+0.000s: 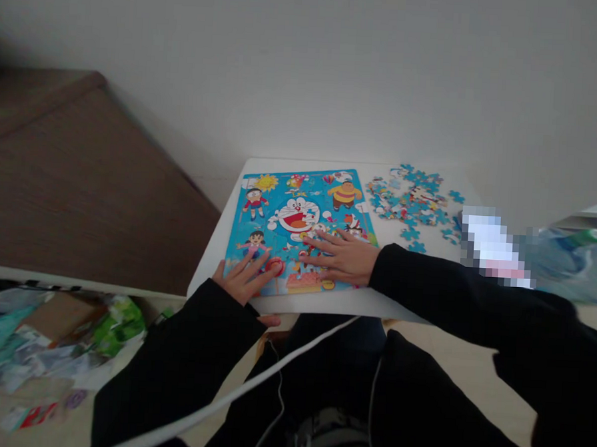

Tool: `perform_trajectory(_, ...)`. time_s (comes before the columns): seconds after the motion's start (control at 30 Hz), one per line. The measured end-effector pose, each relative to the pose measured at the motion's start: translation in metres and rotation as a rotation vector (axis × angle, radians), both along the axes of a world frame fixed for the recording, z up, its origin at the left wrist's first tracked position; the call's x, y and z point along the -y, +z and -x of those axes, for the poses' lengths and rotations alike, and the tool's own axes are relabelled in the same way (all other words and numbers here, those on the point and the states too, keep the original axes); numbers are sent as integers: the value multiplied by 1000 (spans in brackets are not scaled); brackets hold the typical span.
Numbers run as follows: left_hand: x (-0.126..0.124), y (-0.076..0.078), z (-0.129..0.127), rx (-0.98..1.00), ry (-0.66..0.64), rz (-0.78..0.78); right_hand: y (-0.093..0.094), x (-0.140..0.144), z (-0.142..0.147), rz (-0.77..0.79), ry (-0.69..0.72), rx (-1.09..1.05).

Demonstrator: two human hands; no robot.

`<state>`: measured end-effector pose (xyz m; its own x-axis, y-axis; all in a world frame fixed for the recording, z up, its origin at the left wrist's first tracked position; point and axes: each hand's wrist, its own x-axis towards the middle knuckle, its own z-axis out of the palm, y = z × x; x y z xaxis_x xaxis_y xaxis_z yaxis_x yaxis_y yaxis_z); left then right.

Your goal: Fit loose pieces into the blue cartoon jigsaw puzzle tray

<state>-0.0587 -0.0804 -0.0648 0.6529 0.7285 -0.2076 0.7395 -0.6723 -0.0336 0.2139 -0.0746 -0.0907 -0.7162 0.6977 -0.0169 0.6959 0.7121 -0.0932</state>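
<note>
A blue cartoon jigsaw puzzle board lies on a small white table, most of its picture filled in. My left hand rests flat on the board's near left corner, fingers spread. My right hand lies flat on the near right part of the board, fingers pointing left. Neither hand holds a piece. A heap of loose blue puzzle pieces sits on the table to the right of the board.
A brown wooden surface slopes away at the left. Crumpled bags and packaging litter the floor at lower left. Plastic bags lie at the right. A white cable crosses my lap. A plain wall stands behind.
</note>
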Motion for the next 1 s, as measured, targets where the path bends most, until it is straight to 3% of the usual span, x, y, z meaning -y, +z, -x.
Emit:
perform_trajectory(0.23, 3, -6, -6, -83, 40, 21, -13, -24, -28, -107, -282, 34)
perform_trajectory(0.57, -5, -16, 4, -81, -23, -36, -3, -28, -50, -2, -435, 3)
perform_trajectory(0.83, -3, -9, 13, -53, 82, -24, -8, -6, -66, -18, -356, 79)
perform_trajectory(1.0, 12, -11, 14, 50, 155, -112, 7, 18, -60, -112, -251, 20)
